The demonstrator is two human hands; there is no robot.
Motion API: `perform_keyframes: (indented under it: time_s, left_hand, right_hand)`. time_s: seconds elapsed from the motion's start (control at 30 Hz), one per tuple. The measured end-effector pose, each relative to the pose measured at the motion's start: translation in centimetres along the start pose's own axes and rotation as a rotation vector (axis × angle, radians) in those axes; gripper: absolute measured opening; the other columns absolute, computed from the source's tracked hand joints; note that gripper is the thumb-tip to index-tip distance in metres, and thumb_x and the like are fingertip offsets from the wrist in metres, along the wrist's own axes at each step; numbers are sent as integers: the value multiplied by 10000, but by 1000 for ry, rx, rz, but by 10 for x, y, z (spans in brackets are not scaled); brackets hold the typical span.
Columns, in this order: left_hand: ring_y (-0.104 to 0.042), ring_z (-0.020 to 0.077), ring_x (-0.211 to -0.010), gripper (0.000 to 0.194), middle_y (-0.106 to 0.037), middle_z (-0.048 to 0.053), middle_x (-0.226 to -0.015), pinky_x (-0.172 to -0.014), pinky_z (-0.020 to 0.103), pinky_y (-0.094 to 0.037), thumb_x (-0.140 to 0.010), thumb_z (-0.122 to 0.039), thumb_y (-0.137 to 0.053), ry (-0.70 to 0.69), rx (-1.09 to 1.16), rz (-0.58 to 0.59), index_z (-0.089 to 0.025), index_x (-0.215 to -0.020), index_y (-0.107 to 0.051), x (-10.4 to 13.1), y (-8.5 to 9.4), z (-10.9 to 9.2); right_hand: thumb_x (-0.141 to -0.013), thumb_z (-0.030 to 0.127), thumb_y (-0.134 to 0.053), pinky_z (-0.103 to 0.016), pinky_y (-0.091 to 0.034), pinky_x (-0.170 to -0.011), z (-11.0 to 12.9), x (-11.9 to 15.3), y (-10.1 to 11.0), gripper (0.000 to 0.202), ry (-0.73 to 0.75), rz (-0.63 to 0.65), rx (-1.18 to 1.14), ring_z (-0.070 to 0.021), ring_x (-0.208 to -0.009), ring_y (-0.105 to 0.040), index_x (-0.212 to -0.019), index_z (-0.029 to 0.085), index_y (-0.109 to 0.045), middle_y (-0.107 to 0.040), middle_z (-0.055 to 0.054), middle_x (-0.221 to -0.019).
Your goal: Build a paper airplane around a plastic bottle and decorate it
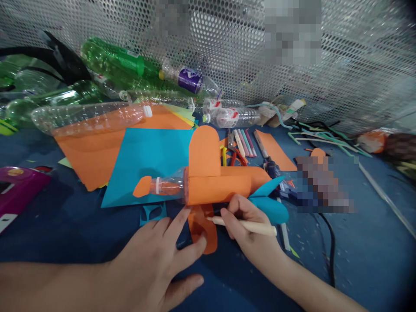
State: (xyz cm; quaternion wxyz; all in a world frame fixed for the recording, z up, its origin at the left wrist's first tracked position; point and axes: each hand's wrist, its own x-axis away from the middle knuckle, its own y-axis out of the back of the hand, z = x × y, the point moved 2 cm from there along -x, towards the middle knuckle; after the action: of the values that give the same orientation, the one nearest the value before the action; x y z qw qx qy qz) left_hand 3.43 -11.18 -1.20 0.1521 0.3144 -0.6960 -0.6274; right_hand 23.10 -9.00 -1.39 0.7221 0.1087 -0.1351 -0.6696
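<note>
A toy plane [219, 188], made from a clear bottle wrapped in orange paper, lies on its side with its neck to the left. Blue paper tail fins [268, 210] stick out on the right, and an orange wing [204, 151] extends from its far side. On the near side is a second orange wing [208, 245]. My left hand [162, 251] rests on this wing with fingers spread, one fingertip touching the body's edge. In my right hand [248, 225] is a cream felt-tip pen [256, 227], its tip at the near wing.
Blue paper [149, 151] and orange paper [87, 160] lie behind the plane. Plastic bottles [91, 117] line the mesh wall. Several felt-tip pens [245, 143], pliers [230, 141] and a glue gun [286, 190] are at the right. A purple device [19, 190] is at the left.
</note>
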Motion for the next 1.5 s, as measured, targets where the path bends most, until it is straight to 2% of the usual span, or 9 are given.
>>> perform_keyframes:
  time_s: [0.2, 0.3, 0.47, 0.63, 0.77, 1.13, 1.37, 1.5]
  left_hand:
    - [-591, 288, -809, 386, -435, 202, -1285, -640, 474, -514, -881, -449, -468, 13, 2, 26, -300, -1232, -528, -1, 3, -1]
    - [-593, 296, -813, 394, -438, 209, -1278, -642, 481, -512, -872, -450, -485, 12, -3, 35, -296, -1231, -532, -1, 3, -1]
    - [-596, 291, -800, 386, -447, 205, -1271, -626, 477, -516, -883, -446, -465, 7, -7, 19, -296, -1229, -542, -1, 3, 0]
    - [-593, 280, -800, 399, -441, 203, -1274, -628, 474, -520, -869, -451, -497, -2, 1, 10, -290, -1231, -539, -1, 3, 0]
    - [-591, 290, -814, 406, -423, 216, -1281, -643, 489, -513, -864, -452, -508, 6, 1, 16, -288, -1235, -528, -1, 2, -1]
    - [-594, 296, -817, 374, -431, 212, -1281, -639, 480, -510, -896, -438, -439, 9, 8, -3, -288, -1224, -536, 0, 2, -1]
    - [-587, 283, -817, 409, -434, 198, -1288, -649, 477, -514, -855, -463, -514, 18, -3, 22, -300, -1230, -527, -1, 2, -1]
    - [-588, 286, -817, 392, -440, 192, -1284, -646, 470, -513, -871, -458, -487, 22, -9, 13, -303, -1228, -535, -1, 3, -1]
  right_hand:
    - [-869, 275, -515, -199, -443, -504, -2, 0, -1, 282, -31, 34, -32, -79, -419, -339, -633, 231, -368, -391, 82, -496]
    - [-871, 288, -519, -210, -469, -536, -2, -1, -1, 285, -51, 48, -56, -79, -424, -356, -634, 230, -373, -379, 82, -501]
    - [-857, 269, -513, -184, -392, -432, 0, 0, -1, 287, -38, 9, -37, -77, -407, -323, -621, 231, -354, -337, 89, -478]
    - [-850, 259, -514, -185, -387, -441, 1, -1, -1, 288, -26, 9, -30, -76, -418, -319, -618, 230, -347, -333, 90, -481]
    - [-846, 254, -509, -182, -331, -399, 0, -1, -1, 289, -19, 1, -24, -70, -405, -311, -615, 230, -336, -341, 87, -483]
    - [-847, 259, -516, -183, -322, -392, 1, -1, 0, 290, -11, 11, -15, -75, -404, -327, -616, 230, -343, -341, 85, -471]
    - [-839, 255, -516, -183, -312, -381, 2, 0, 0, 293, -15, 13, -19, -75, -402, -316, -606, 229, -341, -322, 89, -460]
    - [-841, 254, -515, -183, -331, -390, 0, 0, 0, 298, -18, 9, -34, -72, -407, -308, -605, 228, -335, -327, 88, -480]
